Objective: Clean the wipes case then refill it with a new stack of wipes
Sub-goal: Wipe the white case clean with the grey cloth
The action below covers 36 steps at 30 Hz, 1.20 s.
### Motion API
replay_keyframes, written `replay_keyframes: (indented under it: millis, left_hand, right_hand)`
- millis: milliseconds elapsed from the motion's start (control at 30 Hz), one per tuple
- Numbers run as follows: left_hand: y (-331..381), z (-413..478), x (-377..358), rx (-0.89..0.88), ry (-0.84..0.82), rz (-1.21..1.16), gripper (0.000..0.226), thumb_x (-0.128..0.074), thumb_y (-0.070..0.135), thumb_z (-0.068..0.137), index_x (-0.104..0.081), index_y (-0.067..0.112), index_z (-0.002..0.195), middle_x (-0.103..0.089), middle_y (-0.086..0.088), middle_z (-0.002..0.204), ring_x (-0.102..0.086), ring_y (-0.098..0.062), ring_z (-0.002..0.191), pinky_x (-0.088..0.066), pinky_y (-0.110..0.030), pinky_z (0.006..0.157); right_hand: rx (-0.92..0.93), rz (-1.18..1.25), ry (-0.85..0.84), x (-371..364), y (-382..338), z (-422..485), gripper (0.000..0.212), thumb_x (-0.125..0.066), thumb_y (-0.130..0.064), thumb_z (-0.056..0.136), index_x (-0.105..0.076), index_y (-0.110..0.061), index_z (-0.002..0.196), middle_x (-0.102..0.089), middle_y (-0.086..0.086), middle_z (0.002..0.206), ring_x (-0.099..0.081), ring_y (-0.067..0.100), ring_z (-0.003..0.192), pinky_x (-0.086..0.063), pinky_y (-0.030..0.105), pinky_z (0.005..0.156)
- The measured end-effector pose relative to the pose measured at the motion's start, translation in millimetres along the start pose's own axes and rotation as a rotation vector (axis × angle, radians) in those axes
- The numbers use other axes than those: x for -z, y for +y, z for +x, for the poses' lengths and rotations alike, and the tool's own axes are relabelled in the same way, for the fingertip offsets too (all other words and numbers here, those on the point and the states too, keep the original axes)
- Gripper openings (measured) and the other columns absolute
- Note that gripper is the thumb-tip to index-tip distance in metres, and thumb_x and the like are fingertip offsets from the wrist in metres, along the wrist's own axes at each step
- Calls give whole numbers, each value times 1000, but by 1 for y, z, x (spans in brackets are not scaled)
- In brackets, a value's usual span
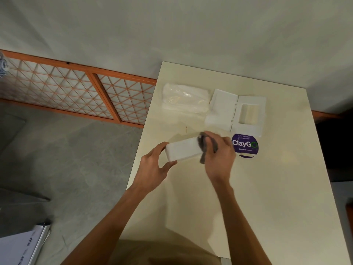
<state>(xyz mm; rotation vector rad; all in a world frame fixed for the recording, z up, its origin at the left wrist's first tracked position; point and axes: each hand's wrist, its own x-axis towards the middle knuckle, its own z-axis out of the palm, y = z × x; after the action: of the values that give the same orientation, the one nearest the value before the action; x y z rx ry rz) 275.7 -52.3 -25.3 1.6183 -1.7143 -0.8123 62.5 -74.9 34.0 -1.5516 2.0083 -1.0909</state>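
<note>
Two hands share the white wipes case [182, 150], held low over the table [248, 207] between them: your left hand [152, 169] grips its left end, thumb on the near side and fingers round the far side, while your right hand [219, 155] is clenched on a grey cloth [203, 148] pressed against the other end. It looks like a light, hollow, smooth plastic shell, stiff but likely to slip, so take it by the short end walls rather than squeezing the long sides. Beyond your right hand lies the hinged lid piece [235, 111], beyond your left the bagged new wipes [184, 100], and a purple sticker [244, 145] sits just right of your right knuckles.
</note>
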Motion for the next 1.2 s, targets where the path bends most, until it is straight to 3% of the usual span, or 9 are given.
replay_keyframes:
  millis: [100, 267, 433, 567, 667, 733, 867, 1000, 1200]
  left_hand:
    - [-1, 0, 1, 6, -7, -21, 63, -83, 44, 88, -55, 24, 141, -71, 9, 131, -65, -12, 121, -49, -19, 99]
    - [3, 1, 1, 9, -16, -43, 61, -84, 38, 88, -56, 23, 139, -71, 11, 129, -65, -10, 119, -44, -9, 97]
    - [4, 0, 0, 18, -1, -64, 61, -86, 35, 86, -57, 24, 138, -72, 12, 126, -66, -6, 116, -43, -4, 98]
    - [3, 1, -1, -23, 11, -27, 63, -89, 32, 84, -59, 19, 138, -73, 8, 125, -68, -10, 114, -55, -27, 100]
    - [3, 2, 0, -30, 10, -2, 63, -86, 39, 85, -59, 18, 138, -74, 7, 125, -67, -10, 113, -54, -25, 96]
    - [3, 2, 0, -22, 4, 0, 62, -86, 37, 85, -58, 20, 138, -74, 8, 124, -67, -11, 113, -53, -24, 95]
    - [2, 0, 0, 13, -8, -33, 61, -84, 39, 87, -56, 24, 139, -71, 12, 127, -65, -10, 119, -48, -17, 97]
    - [4, 0, 1, 8, -8, -46, 61, -85, 37, 87, -56, 24, 140, -71, 13, 128, -65, -8, 119, -51, -22, 100]
    - [4, -1, -1, 13, 12, -67, 61, -86, 37, 86, -56, 27, 139, -71, 17, 124, -67, -5, 115, -53, -23, 102]
  right_hand:
    - [-21, -136, 80, 15, 28, 19, 25, -59, -14, 108, -77, -19, 126, -62, 12, 110, -47, 0, 90, -35, -1, 90]
    - [83, -283, 44, 1, 40, 15, 26, -58, -9, 108, -72, -9, 130, -50, 11, 108, -51, 30, 98, -51, 40, 89]
    - [159, -313, -16, -32, 20, -16, 32, -68, 1, 99, -72, -6, 130, -52, 12, 103, -48, 32, 97, -48, 37, 84]
    - [191, -219, -185, -49, -5, -42, 33, -62, -2, 103, -71, -10, 134, -55, 8, 108, -49, 26, 102, -54, 37, 85]
    - [94, 14, -182, -30, -17, -33, 25, -59, -13, 109, -78, -16, 126, -59, 8, 107, -59, -1, 90, -46, 4, 78]
    - [48, 55, -57, -13, -11, -19, 24, -62, -12, 108, -79, -17, 124, -59, 9, 105, -57, -14, 85, -40, -3, 76]
    - [22, -85, 120, 10, 25, 14, 28, -58, -12, 108, -76, -17, 128, -56, 12, 112, -51, -2, 94, -37, 2, 92]
    - [29, -246, 69, 3, 53, 20, 30, -51, -11, 111, -68, -13, 136, -49, 10, 114, -51, 30, 104, -52, 42, 98]
    - [175, -330, 23, -37, 37, -14, 36, -68, 2, 100, -66, -3, 136, -51, 14, 110, -46, 33, 102, -47, 37, 90]
